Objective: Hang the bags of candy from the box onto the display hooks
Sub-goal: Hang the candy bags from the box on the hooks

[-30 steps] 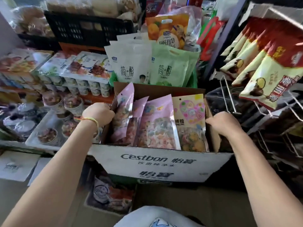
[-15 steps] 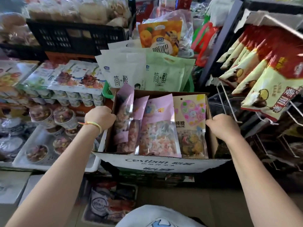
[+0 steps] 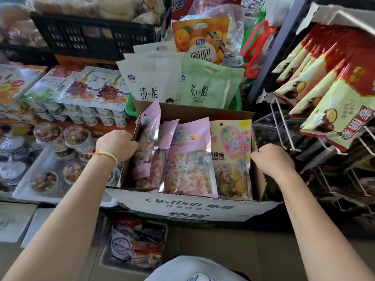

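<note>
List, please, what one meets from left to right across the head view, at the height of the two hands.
Dessert cups → left hand → pink candy bags → lollipop bag → right hand → wire hooks.

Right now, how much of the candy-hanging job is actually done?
Nothing looks hung yet. The pink candy bags and the heart-print bag stand in the cardboard box. In hand: the left hand and right hand grip the box's side walls. Left: every bag must go onto the bare wire hooks.
</note>
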`<state>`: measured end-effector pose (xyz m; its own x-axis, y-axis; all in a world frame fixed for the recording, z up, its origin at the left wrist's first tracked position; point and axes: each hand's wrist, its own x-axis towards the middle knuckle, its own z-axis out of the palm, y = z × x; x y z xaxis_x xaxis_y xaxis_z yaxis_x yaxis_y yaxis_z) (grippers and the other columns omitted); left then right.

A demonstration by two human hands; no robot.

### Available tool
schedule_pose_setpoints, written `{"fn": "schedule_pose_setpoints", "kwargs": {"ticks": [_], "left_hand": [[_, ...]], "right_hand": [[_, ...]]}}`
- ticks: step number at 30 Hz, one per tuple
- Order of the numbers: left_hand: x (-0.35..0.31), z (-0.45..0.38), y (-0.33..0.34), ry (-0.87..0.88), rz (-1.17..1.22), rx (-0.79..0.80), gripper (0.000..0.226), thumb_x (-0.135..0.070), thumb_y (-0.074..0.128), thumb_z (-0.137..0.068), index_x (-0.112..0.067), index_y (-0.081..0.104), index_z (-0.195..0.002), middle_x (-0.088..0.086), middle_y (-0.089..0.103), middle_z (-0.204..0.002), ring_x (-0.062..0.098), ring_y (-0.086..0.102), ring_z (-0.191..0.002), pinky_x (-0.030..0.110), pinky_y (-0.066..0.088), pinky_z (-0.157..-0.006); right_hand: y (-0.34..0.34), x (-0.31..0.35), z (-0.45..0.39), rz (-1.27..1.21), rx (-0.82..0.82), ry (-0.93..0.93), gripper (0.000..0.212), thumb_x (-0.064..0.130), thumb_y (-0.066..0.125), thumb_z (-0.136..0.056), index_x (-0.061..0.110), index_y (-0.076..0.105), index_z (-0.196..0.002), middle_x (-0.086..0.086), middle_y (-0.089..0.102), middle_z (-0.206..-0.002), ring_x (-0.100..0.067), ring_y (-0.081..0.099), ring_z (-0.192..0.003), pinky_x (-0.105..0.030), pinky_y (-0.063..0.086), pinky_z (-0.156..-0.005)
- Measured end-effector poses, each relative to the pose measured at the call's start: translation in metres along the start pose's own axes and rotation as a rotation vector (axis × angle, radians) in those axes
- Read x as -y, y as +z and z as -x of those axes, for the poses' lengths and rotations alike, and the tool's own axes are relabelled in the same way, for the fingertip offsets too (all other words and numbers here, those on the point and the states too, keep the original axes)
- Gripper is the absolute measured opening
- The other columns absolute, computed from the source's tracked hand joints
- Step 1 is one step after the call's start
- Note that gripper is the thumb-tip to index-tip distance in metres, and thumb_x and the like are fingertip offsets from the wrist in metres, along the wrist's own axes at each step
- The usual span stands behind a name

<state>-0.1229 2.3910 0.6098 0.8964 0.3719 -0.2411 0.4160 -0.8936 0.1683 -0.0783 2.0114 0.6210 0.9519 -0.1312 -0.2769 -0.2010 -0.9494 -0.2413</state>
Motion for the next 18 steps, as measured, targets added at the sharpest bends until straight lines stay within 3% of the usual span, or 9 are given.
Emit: {"fn": "schedule_pose_setpoints", "kwargs": {"ticks": [6,10,13,16,18], "left_hand": [[0.005,0.015,0.014,-0.028,-0.053,-0.112,0.018,-0.027,0.053,-0.092,-0.014,0.06,-0.082,0.012,0.066,-0.104,0.033,0.058,-0.09,0.034,0.043,-0.075],[-0.015,0.02,0.017,-0.148,-0.105,-0.141,0.03,-0.022,0.052,-0.094,-0.011,0.065,-0.118,0.017,0.064,-0.125,0.038,0.061,-0.115,0.039,0.048,-0.085],[-0.031,0.02,0.023,-0.137,-0.147,-0.176,0.029,-0.018,0.05,-0.098,-0.006,0.065,-0.12,0.016,0.065,-0.121,0.036,0.063,-0.111,0.036,0.044,-0.076],[-0.03,0.015,0.023,-0.119,-0.134,-0.207,0.027,-0.017,0.051,-0.099,-0.004,0.065,-0.117,0.016,0.066,-0.117,0.036,0.064,-0.107,0.035,0.041,-0.071],[-0.026,0.01,0.019,-0.117,-0.099,-0.206,0.026,-0.018,0.053,-0.097,-0.003,0.066,-0.115,0.017,0.066,-0.118,0.037,0.063,-0.108,0.036,0.042,-0.072]], "right_hand": [[0.009,-0.013,0.012,0.024,-0.056,0.037,0.04,0.028,0.048,-0.097,0.011,0.042,-0.062,-0.005,0.049,-0.065,-0.026,0.046,-0.057,-0.027,0.031,-0.054],[0.008,-0.004,0.02,0.11,-0.079,0.066,0.031,0.033,0.04,-0.105,0.01,0.058,-0.093,-0.008,0.057,-0.089,-0.031,0.056,-0.084,-0.034,0.041,-0.07],[0.013,0.005,0.021,0.115,-0.132,0.067,0.031,0.029,0.04,-0.107,0.009,0.064,-0.108,-0.016,0.064,-0.105,-0.036,0.061,-0.097,-0.033,0.039,-0.07],[0.015,0.006,0.02,0.097,-0.212,0.049,0.029,0.023,0.045,-0.106,0.006,0.064,-0.092,-0.011,0.06,-0.086,-0.031,0.053,-0.074,-0.029,0.034,-0.055],[0.013,0.004,0.015,0.044,-0.234,0.027,0.03,0.022,0.048,-0.105,0.007,0.056,-0.08,-0.01,0.056,-0.08,-0.029,0.049,-0.072,-0.031,0.036,-0.058]]}}
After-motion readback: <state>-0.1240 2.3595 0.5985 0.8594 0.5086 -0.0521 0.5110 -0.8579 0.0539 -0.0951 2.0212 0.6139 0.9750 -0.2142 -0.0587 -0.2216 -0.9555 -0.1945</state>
